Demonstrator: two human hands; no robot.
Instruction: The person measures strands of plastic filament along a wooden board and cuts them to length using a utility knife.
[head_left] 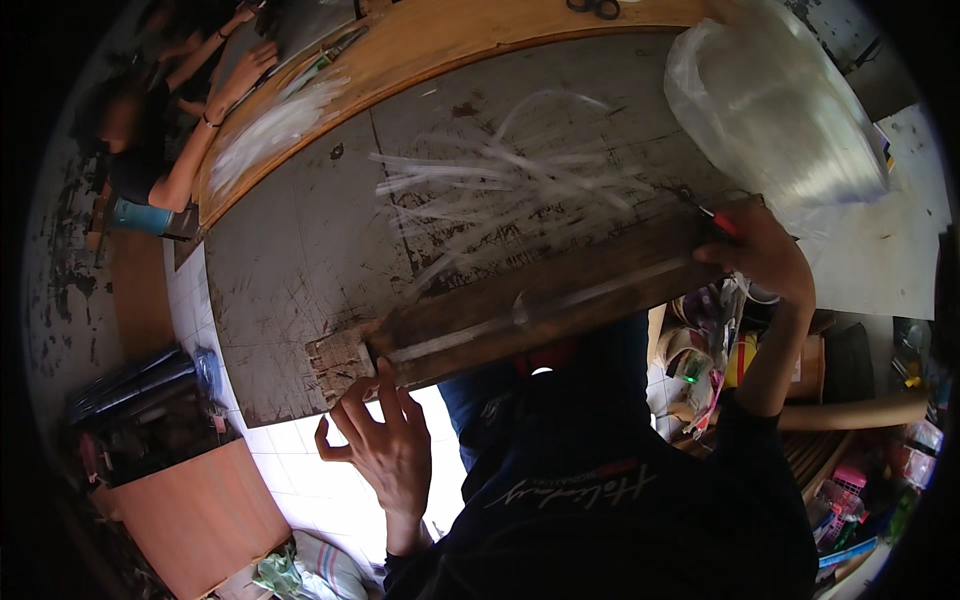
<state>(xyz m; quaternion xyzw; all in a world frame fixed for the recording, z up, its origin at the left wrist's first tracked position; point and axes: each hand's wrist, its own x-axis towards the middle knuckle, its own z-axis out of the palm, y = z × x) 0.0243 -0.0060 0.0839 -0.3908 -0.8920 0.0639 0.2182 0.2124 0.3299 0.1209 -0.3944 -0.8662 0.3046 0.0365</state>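
My right hand (768, 252) is closed round a slim tool with a red handle (724, 223), at the right end of a long dark wooden board (600, 262). The tool's thin tip points away to the upper left, and its kind is unclear. Along the board lies a narrow clear plastic strip (450, 340). My left hand (388, 440) has its fingers apart, the fingertips at the board's left end beside a small wooden block (338, 362). Nothing shows in its grasp. Beyond the board, several loose clear plastic strips (500, 172) lie in a tangle.
A large roll of clear plastic (790, 110) stands at the far right of the scratched grey table (280, 270). At the far left a person (150, 160) works beside another pile of strips (270, 130). Scissors (593, 8) lie at the back. Clutter (845, 490) fills the lower right.
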